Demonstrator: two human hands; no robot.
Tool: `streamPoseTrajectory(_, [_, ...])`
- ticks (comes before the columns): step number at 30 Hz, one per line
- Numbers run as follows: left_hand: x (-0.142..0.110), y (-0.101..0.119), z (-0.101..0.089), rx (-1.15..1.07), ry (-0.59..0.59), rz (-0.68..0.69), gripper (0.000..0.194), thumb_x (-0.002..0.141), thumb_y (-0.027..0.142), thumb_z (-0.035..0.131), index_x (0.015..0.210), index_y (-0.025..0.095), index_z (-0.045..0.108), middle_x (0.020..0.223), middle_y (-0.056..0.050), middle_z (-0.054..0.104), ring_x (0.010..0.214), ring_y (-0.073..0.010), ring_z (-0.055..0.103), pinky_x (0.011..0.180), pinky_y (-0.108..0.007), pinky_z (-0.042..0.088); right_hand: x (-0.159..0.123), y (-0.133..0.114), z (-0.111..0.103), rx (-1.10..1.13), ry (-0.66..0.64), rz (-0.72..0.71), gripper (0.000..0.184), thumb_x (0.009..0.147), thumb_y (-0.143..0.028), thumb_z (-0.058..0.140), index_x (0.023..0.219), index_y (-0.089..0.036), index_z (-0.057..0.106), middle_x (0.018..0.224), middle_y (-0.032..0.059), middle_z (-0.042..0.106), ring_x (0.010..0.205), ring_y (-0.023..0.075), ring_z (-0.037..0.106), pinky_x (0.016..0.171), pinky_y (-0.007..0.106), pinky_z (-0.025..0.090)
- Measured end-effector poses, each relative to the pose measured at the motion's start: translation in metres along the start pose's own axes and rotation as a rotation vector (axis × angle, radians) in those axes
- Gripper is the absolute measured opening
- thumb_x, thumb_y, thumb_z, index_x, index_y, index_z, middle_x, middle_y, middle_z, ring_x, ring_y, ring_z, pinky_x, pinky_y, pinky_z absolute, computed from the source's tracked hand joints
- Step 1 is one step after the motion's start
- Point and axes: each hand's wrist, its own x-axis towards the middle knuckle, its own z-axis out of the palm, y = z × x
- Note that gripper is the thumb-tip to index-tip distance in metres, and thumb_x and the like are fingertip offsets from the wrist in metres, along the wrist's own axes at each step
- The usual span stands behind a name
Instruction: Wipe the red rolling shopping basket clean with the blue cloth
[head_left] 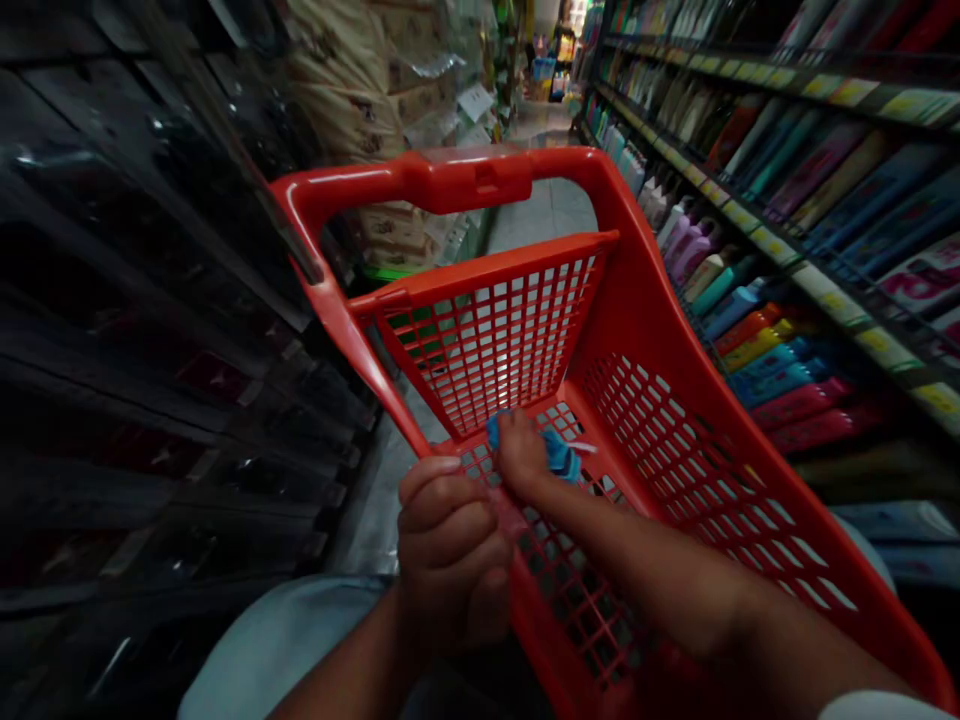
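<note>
A red plastic shopping basket (675, 440) with a lattice wall and a raised handle (457, 180) fills the middle of the view, tilted toward me. My left hand (450, 550) is closed round the basket's near rim. My right hand (521, 455) reaches down inside the basket, its fingers closed on a small blue packet (559, 455) that rests at the basket's bottom.
I am in a narrow shop aisle. Dark wrapped shelves (150, 300) line the left. Shelves of colourful bottles and tubes (757, 340) run along the right. Stacked cartons (375, 100) stand ahead on the left, and the tiled floor (540, 210) runs on beyond.
</note>
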Motion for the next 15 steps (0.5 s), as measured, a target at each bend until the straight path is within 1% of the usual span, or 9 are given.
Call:
streamPoseTrajectory(3, [0.006,-0.007,-0.006,-0.054,0.016,0.071,0.04,0.1,0.024,0.032,0.066,0.024,0.053,0.053,0.006,0.06,0.063,-0.0133,0.059,0.091,-0.039,0.043,-0.013,-0.016,0.006,0.048,-0.159,-0.411,0.019,0.096,-0.021,0.053,0.11,-0.024,0.065,0.114,0.0063,0.068,0.101,0.0219,0.064,0.081,0.031,0.049])
streamPoseTrajectory(4, [0.008,-0.009,-0.009,-0.05,0.004,0.057,0.04,0.1,0.024,0.032,0.066,0.023,0.054,0.054,0.006,0.06,0.064,-0.0135,0.06,0.091,-0.039,0.043,-0.013,-0.009,0.001,0.048,-0.196,-0.516,0.018,0.096,-0.024,0.055,0.11,-0.026,0.066,0.112,0.0041,0.069,0.102,0.0216,0.063,0.082,0.03,0.049])
streamPoseTrajectory(6, [0.01,-0.014,-0.012,-0.049,-0.017,0.029,0.039,0.099,0.022,0.033,0.068,0.023,0.056,0.057,0.005,0.061,0.067,-0.0142,0.06,0.092,-0.04,0.043,-0.005,0.023,-0.017,-0.011,-0.218,-0.591,0.019,0.095,-0.024,0.058,0.112,-0.026,0.067,0.114,0.0039,0.069,0.106,0.0223,0.062,0.085,0.03,0.048])
streamPoseTrajectory(7, [0.01,-0.016,-0.012,-0.054,-0.025,0.022,0.038,0.099,0.022,0.035,0.069,0.023,0.057,0.059,0.004,0.062,0.069,-0.0145,0.06,0.094,-0.041,0.043,0.003,0.042,-0.028,-0.066,-0.203,-0.527,0.02,0.095,-0.021,0.058,0.112,-0.025,0.068,0.115,0.0046,0.069,0.106,0.0224,0.061,0.086,0.031,0.047])
streamPoseTrajectory(8, [0.011,-0.018,-0.012,-0.06,-0.024,0.025,0.036,0.098,0.021,0.036,0.069,0.023,0.058,0.061,0.004,0.062,0.07,-0.0145,0.06,0.095,-0.041,0.043,0.012,0.059,-0.037,-0.124,-0.159,-0.352,0.02,0.094,-0.018,0.057,0.11,-0.024,0.068,0.116,0.0055,0.069,0.105,0.0217,0.062,0.087,0.03,0.047])
streamPoseTrajectory(10, [0.011,-0.02,-0.009,-0.071,-0.008,0.056,0.034,0.097,0.021,0.04,0.068,0.022,0.058,0.061,0.004,0.061,0.069,-0.0142,0.059,0.097,-0.041,0.043,0.026,0.078,-0.046,-0.178,-0.092,-0.158,0.029,0.096,-0.01,0.046,0.119,-0.014,0.064,0.123,0.0164,0.064,0.107,0.0257,0.061,0.086,0.035,0.047])
streamPoseTrajectory(12, [0.01,-0.022,-0.006,-0.085,0.025,0.087,0.034,0.097,0.022,0.041,0.066,0.022,0.056,0.059,0.005,0.06,0.067,-0.0138,0.058,0.096,-0.039,0.044,0.026,0.069,-0.039,-0.181,-0.034,-0.037,0.033,0.096,-0.008,0.04,0.122,-0.007,0.06,0.125,0.022,0.061,0.108,0.0276,0.06,0.085,0.036,0.046])
streamPoseTrajectory(13, [0.01,-0.023,-0.005,-0.087,0.04,0.092,0.035,0.097,0.022,0.04,0.066,0.022,0.056,0.058,0.005,0.059,0.067,-0.0137,0.057,0.095,-0.039,0.044,0.018,0.057,-0.031,-0.164,-0.029,-0.029,0.031,0.095,-0.009,0.043,0.122,-0.008,0.06,0.124,0.0208,0.062,0.107,0.0268,0.06,0.084,0.035,0.046])
streamPoseTrajectory(15, [0.008,-0.026,-0.004,-0.093,0.069,0.102,0.036,0.098,0.023,0.039,0.066,0.023,0.057,0.059,0.004,0.06,0.067,-0.014,0.058,0.094,-0.039,0.044,-0.01,0.028,-0.014,-0.096,-0.086,-0.149,0.028,0.093,-0.015,0.053,0.12,-0.014,0.061,0.119,0.0142,0.065,0.103,0.0233,0.061,0.083,0.032,0.047])
